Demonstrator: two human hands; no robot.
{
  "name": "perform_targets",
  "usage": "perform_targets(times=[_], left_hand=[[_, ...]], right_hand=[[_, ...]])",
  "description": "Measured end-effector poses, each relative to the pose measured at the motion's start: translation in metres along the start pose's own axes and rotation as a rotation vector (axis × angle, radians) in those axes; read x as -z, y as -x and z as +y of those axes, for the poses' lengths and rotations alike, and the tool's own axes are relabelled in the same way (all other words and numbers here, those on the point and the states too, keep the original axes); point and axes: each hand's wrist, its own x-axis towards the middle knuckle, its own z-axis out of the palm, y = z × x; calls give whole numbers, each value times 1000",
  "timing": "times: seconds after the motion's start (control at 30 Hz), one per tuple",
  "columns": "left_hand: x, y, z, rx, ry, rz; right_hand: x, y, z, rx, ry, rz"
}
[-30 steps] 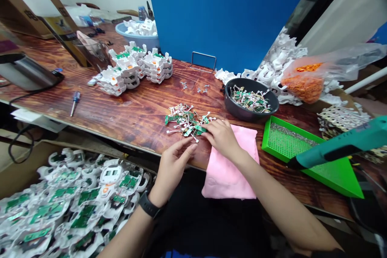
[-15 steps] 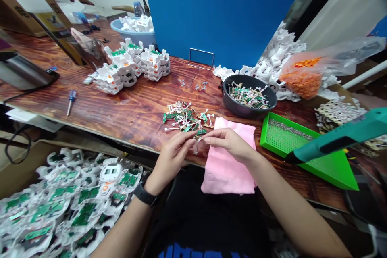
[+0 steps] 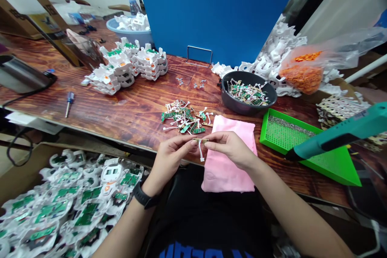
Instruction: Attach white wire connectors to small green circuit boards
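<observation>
Between my two hands is a small circuit board (image 3: 200,141) with a short white cable and plug hanging down from it. My left hand (image 3: 175,151) pinches its left end between thumb and fingers. The right end is pinched by my right hand (image 3: 230,147), above the edge of a folded pink cloth (image 3: 229,173). Just beyond my fingertips lies a loose pile of small circuit boards (image 3: 184,117) with white cables. Farther back, a dark round pan (image 3: 225,98) holds many similar boards.
A green tray (image 3: 273,145) of small metal parts sits at right, with a teal electric screwdriver (image 3: 338,133) over it. Stacked white housings (image 3: 121,66) and a screwdriver (image 3: 69,102) are at left. Below left, a box (image 3: 18,173) holds housings with boards. A blue panel (image 3: 220,12) stands behind.
The circuit board has been turned and drawn slightly toward me, so its face and hanging cable show more plainly. Both hands keep their pinch on it. The view has shifted slightly.
</observation>
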Motion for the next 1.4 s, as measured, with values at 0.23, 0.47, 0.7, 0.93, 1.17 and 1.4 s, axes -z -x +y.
perform_targets(times=[0.23,0.47,0.7,0.93,1.17,1.4], left_hand=[[-1,0,-1,-3,16,29],[-4,-5,-6,24,90,14],[-3,-6,-15,81,192,-29],[-1,-6,-16,66,171,9],[-1,-4,-12,66,150,44],[1,-9,-22,-61,-6,-5]], right_hand=[[2,-1,1,14,80,34],[15,-6,-13,180,289,197],[103,-30,-49,429,1251,1033],[59,-44,-18,430,1501,430],[30,-64,12,327,1589,106],[21,-46,2,607,1335,46]])
